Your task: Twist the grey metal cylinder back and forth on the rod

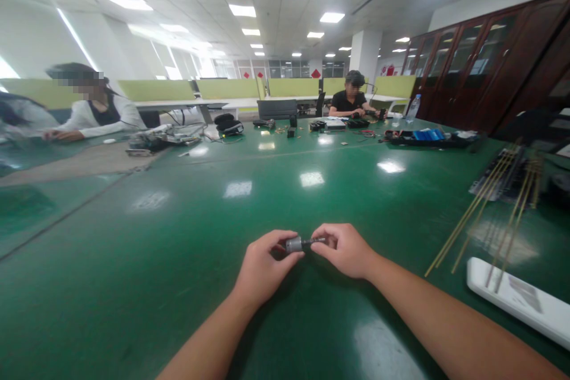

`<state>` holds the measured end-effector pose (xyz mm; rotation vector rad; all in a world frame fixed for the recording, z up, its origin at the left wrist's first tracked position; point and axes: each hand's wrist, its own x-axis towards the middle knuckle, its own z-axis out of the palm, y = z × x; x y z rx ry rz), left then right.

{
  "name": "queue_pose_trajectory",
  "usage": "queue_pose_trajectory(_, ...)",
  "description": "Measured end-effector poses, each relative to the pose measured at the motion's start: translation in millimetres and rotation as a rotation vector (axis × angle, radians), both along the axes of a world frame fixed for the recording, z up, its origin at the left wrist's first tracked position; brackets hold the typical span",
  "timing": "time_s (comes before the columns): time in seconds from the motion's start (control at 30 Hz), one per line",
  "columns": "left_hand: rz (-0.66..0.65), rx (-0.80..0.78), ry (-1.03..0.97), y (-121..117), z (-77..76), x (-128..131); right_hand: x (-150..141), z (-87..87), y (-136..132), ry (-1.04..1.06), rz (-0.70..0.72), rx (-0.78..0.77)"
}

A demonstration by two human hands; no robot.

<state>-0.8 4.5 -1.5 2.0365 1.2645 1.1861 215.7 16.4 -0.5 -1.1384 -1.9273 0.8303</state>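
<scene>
Above the green tabletop, both hands hold one small tool part: a grey metal cylinder (294, 244) with a narrower dark neck. A thin metal rod (319, 240), which looks ridged, extends from the neck to the right. My left hand (266, 264) is closed around the cylinder, thumb below and fingers above. The thumb and fingers of my right hand (345, 251) pinch the rod. Its far end is partly hidden by those fingers. The piece lies roughly level, and its exact kind is too small to make out.
Thin brass-coloured rods (478, 208) lie at the right, near a white flat device (519, 297). Farther back are a black tray with blue packets (430, 135), a water bottle (413, 110) and a black pouch (228, 124). Other people sit at the far side and left.
</scene>
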Motion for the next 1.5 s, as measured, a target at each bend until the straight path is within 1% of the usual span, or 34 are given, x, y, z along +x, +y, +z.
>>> queue_pose_trajectory(0.3, 0.010, 0.004, -0.002, -1.7, 3.2, -0.2, 2.2, 0.5, -0.6, -0.020, -0.017, 0.034)
queue_pose_trajectory(1.5, 0.042, -0.004, -0.016, -0.3, 0.6, -2.1, 5.8, 0.5, 1.3, 0.025, -0.037, 0.013)
